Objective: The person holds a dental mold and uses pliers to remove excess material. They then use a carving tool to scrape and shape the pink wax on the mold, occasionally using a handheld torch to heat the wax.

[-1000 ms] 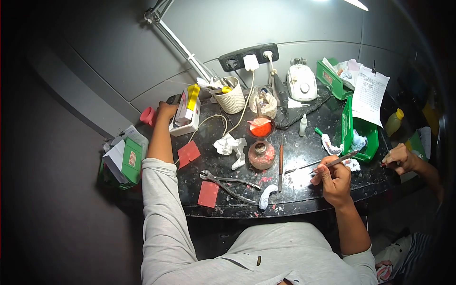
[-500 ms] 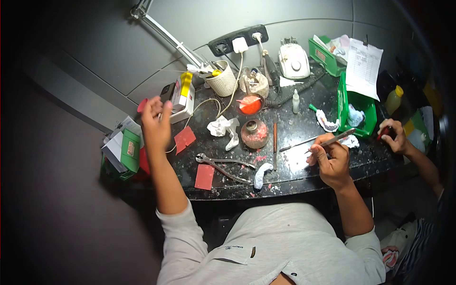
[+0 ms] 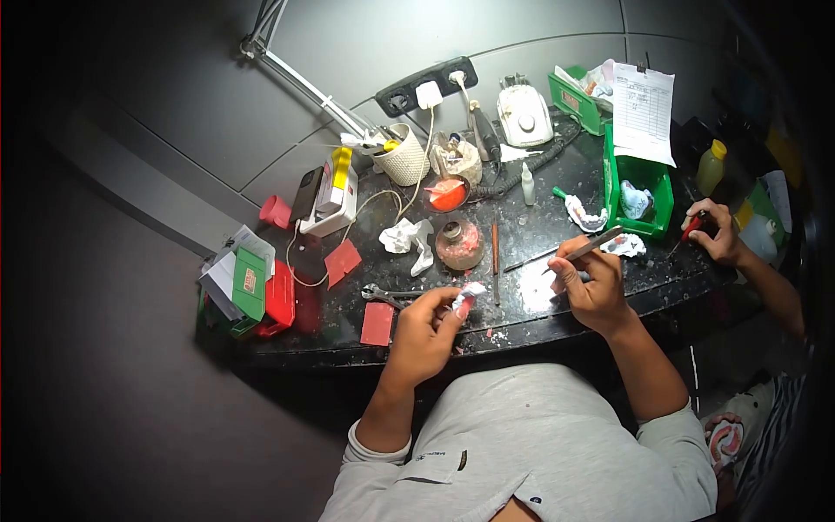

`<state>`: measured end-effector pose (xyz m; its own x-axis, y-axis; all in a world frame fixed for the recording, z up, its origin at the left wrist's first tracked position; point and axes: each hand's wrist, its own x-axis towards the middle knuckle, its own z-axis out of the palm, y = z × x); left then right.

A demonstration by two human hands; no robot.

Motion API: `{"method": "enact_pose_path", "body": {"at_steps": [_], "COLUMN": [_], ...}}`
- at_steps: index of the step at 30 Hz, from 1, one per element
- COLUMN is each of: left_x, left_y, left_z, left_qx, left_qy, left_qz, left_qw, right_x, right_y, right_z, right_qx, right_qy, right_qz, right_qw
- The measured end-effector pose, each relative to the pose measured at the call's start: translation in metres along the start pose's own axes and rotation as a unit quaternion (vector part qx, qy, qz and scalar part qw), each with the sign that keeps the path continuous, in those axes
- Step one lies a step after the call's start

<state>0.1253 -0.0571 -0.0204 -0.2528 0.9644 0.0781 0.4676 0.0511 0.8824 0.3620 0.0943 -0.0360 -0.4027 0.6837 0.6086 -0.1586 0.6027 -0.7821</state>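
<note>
Near the front edge of the black table, my left hand (image 3: 424,335) pinches a small white and pink dental piece (image 3: 468,298) between thumb and fingers. My right hand (image 3: 594,283) holds a thin metal tool (image 3: 595,243) like a pen, its fingers wrapped round it. Partly behind my left hand lie the metal pliers (image 3: 383,294), beside a flat red wax sheet (image 3: 376,324). Between my hands a brown-handled tool (image 3: 496,252) rests on the table. A white dental cast (image 3: 624,245) sits just beyond my right hand.
A glass burner (image 3: 460,244), crumpled tissue (image 3: 405,237), red bowl (image 3: 448,193) and dropper bottle (image 3: 528,186) stand farther back. Green bins (image 3: 639,200) are at the right, with a red bin (image 3: 278,297) at the left. A co-worker's hand (image 3: 715,233) holds a red-handled tool.
My left hand has come down from the left side to the table's front and taken hold of the small white piece. The head view has shifted slightly. My right hand still holds its tool.
</note>
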Motion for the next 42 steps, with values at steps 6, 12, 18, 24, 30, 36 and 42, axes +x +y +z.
{"method": "enact_pose_path", "body": {"at_steps": [6, 12, 18, 24, 30, 36, 42], "left_x": [-0.003, -0.007, -0.009, -0.008, -0.007, -0.011, -0.009], "left_y": [0.009, 0.005, 0.004, 0.009, 0.015, 0.026, 0.022], "left_z": [-0.015, -0.015, -0.017, -0.014, -0.015, -0.009, -0.002], "left_qx": [-0.433, -0.473, -0.485, -0.503, -0.51, -0.485, -0.462], "left_qy": [-0.072, -0.08, -0.084, -0.08, -0.065, -0.06, -0.028], "left_qz": [-0.028, -0.015, -0.011, -0.006, -0.026, 0.016, -0.02], "left_qw": [0.898, 0.878, 0.87, 0.861, 0.858, 0.872, 0.886], "right_x": [0.0, -0.002, -0.001, 0.0, 0.01, 0.002, 0.001], "right_y": [0.0, 0.003, 0.001, -0.003, -0.009, -0.004, 0.002], "right_z": [0.001, 0.003, 0.002, -0.002, 0.001, 0.001, 0.006], "right_qx": [-0.009, -0.009, -0.02, -0.075, -0.083, -0.069, -0.062], "right_qy": [0.002, 0.003, -0.002, -0.018, -0.005, 0.01, 0.031], "right_qz": [-0.015, -0.015, -0.022, -0.028, -0.134, -0.068, -0.074], "right_qw": [1.0, 1.0, 1.0, 0.997, 0.987, 0.995, 0.995]}}
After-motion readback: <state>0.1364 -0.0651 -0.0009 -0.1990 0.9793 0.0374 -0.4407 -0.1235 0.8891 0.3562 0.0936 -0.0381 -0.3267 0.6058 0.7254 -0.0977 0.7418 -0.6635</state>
